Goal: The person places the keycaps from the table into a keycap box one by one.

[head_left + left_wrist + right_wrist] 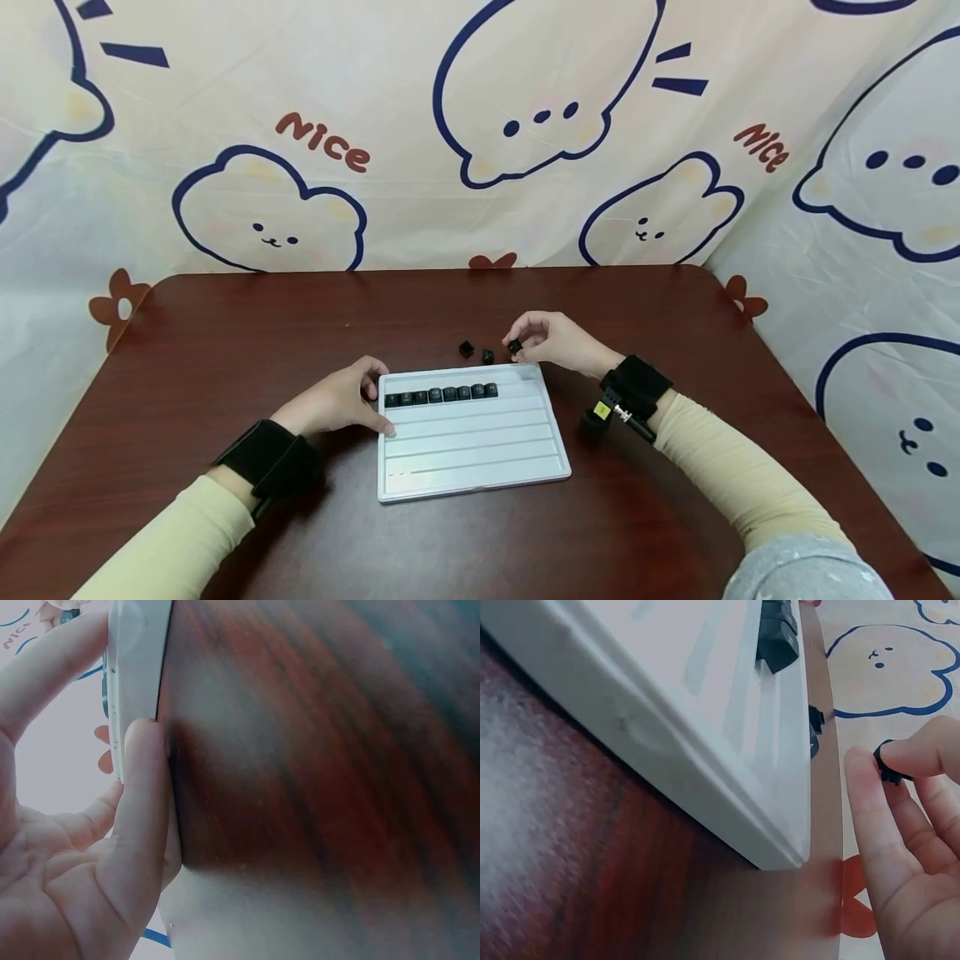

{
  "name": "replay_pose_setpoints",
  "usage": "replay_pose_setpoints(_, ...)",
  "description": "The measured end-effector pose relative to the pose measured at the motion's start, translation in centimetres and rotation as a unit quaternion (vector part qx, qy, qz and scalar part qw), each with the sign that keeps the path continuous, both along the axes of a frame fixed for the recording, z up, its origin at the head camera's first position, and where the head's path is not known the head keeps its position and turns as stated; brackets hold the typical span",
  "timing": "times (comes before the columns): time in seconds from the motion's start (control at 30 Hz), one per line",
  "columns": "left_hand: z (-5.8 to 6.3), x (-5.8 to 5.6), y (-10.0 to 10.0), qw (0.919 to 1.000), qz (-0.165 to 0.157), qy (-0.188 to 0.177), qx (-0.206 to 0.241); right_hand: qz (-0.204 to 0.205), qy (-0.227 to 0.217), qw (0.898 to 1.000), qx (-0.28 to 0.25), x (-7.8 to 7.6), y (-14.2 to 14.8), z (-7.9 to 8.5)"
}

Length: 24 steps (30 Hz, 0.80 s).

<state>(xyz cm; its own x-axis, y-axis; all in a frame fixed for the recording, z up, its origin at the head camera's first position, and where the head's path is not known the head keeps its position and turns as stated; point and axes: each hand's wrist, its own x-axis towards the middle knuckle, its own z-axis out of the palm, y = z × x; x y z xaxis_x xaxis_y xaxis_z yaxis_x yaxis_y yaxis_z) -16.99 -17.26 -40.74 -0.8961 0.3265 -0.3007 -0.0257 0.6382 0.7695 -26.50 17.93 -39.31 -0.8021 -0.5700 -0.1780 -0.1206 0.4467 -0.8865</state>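
Observation:
A white ridged tray lies on the table, with a row of several black keycaps along its far groove. At its left edge my left hand holds the tray, thumb near the side and fingers by the far corner. The left wrist view shows the thumb against the tray's side wall. Just beyond the tray's far right corner, my right hand pinches a black keycap between thumb and finger. In the right wrist view this keycap shows its underside.
Two loose black keycaps lie on the brown table behind the tray. A printed cloth hangs behind the table and along its sides. Black straps with small devices sit on both wrists.

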Motion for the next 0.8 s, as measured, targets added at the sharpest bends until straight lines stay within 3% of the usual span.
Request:
replay_pose_setpoints(0.23,0.1,0.0,-0.1,1.0000,0.001,-0.002,-0.001,-0.011,-0.040,0.999,-0.027,0.4,0.0,-0.6)
replay_pose_setpoints(0.8,-0.2,-0.3,-0.2,1.0000,-0.005,0.000,0.003,-0.012,-0.073,0.996,-0.052,1.3,-0.1,-0.5)
